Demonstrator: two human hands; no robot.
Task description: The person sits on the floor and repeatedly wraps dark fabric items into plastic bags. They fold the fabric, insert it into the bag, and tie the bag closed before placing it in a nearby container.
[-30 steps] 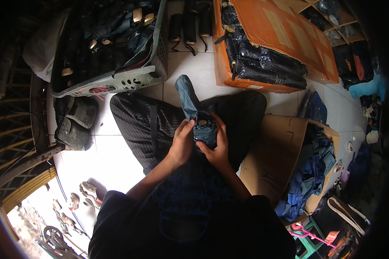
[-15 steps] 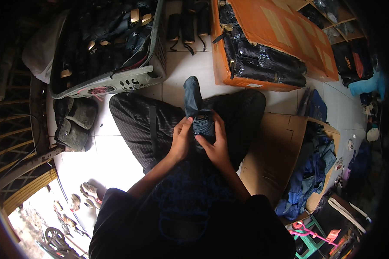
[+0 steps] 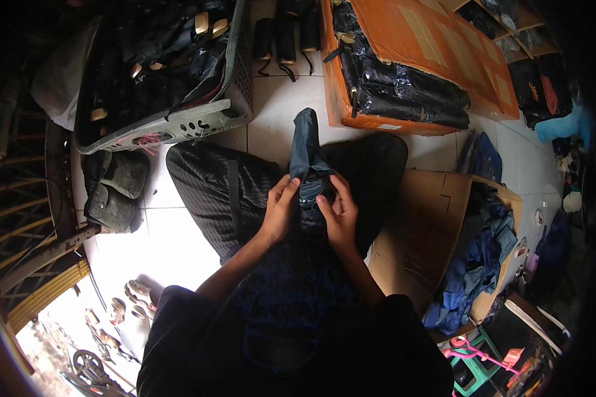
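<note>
I sit on a tiled floor with my legs crossed in dark striped trousers. A folded dark blue umbrella (image 3: 306, 159) stands up from my lap, its sleeve end pointing away from me. My left hand (image 3: 280, 210) grips its lower part from the left, fingers curled around the fabric. From the right my right hand (image 3: 340, 213) holds the same bundle, with the thumb pressed on the front. Both hands meet just above my knees.
A grey plastic basket (image 3: 235, 83) of dark items stands at the upper left. An orange cardboard box (image 3: 404, 40) with black wrapped rolls lies at the upper right. An open brown carton (image 3: 424, 231) with blue fabric sits to my right. A dark bag (image 3: 116, 188) lies to my left.
The umbrella's far end has risen and straightened away from me. My hands have shifted slightly on its lower part.
</note>
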